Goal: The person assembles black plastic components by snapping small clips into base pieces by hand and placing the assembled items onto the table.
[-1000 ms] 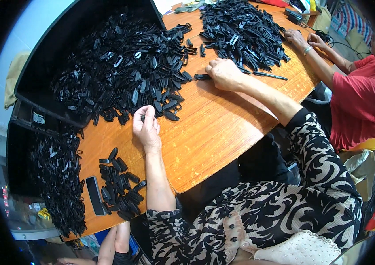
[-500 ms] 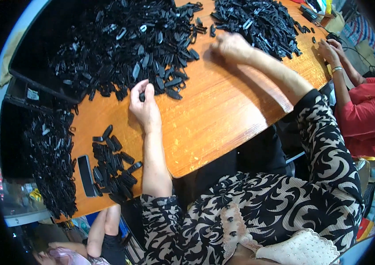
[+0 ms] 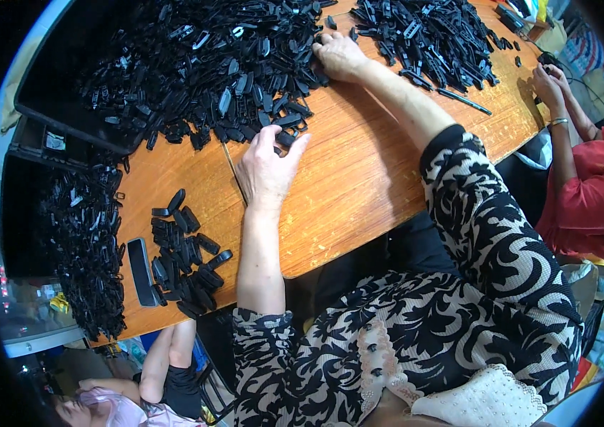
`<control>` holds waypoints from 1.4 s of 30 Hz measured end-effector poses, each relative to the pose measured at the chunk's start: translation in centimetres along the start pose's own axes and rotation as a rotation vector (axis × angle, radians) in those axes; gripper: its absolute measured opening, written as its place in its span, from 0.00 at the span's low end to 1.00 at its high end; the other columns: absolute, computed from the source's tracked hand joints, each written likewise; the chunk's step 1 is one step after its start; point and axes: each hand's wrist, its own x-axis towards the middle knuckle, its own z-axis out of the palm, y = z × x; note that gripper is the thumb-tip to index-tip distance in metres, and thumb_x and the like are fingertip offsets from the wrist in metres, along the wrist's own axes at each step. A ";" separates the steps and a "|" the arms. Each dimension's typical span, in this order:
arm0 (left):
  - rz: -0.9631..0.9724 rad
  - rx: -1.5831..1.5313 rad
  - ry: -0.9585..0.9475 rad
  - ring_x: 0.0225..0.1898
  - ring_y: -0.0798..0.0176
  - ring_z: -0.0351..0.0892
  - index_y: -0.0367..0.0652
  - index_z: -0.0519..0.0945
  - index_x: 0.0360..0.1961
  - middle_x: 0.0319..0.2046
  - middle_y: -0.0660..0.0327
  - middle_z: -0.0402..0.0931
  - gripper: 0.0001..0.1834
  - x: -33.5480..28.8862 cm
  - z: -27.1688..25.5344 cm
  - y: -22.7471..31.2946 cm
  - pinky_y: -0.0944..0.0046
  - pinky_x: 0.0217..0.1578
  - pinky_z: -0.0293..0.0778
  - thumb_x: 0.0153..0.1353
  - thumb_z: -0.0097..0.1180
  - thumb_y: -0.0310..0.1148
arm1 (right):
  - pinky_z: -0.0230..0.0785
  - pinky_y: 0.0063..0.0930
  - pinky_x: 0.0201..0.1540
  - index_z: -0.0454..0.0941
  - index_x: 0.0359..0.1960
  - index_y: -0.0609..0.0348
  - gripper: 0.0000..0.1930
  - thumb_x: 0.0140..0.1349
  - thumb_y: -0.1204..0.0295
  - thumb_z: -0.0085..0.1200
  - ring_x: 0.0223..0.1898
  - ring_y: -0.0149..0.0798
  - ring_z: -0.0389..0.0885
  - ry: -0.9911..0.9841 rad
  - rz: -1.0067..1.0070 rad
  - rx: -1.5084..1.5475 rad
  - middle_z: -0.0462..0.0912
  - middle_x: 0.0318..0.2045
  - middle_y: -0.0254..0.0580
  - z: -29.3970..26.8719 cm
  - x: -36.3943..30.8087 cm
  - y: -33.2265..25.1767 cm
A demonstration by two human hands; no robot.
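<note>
My left hand [image 3: 266,171] is at the near edge of a large heap of black plastic pieces [image 3: 224,78]. Its fingers curl and its thumb stands out to the side, around a small dark plastic piece [image 3: 285,139]. How firmly it grips is partly hidden. My right hand [image 3: 342,58] reaches to the heap's right edge with bent fingers pointing down among the pieces. What lies under those fingertips cannot be made out. A second heap of black plastic pieces [image 3: 430,39] lies beyond it on the right.
Oblong black parts [image 3: 188,252] lie in a small group at the left, beside a phone [image 3: 143,274]. Thin black pieces [image 3: 85,242] line the far left. A pen-like stick [image 3: 464,101] rests on the wooden table [image 3: 359,185]. A co-worker's hands [image 3: 551,82] are at the right.
My left hand has shifted right along the heap and its thumb has spread. My right hand has moved left to the large heap's edge, uncovering the stick. The view has shifted slightly.
</note>
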 end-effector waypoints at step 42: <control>0.061 -0.430 -0.274 0.31 0.76 0.71 0.39 0.81 0.35 0.28 0.71 0.76 0.07 -0.4 -0.8 -2.2 0.74 0.33 0.68 0.54 0.59 0.20 | 0.45 0.08 0.11 0.73 0.37 0.56 0.11 0.71 0.61 0.51 0.15 0.16 0.59 -0.721 0.293 2.233 0.72 0.22 0.29 -10.3 -10.4 -5.4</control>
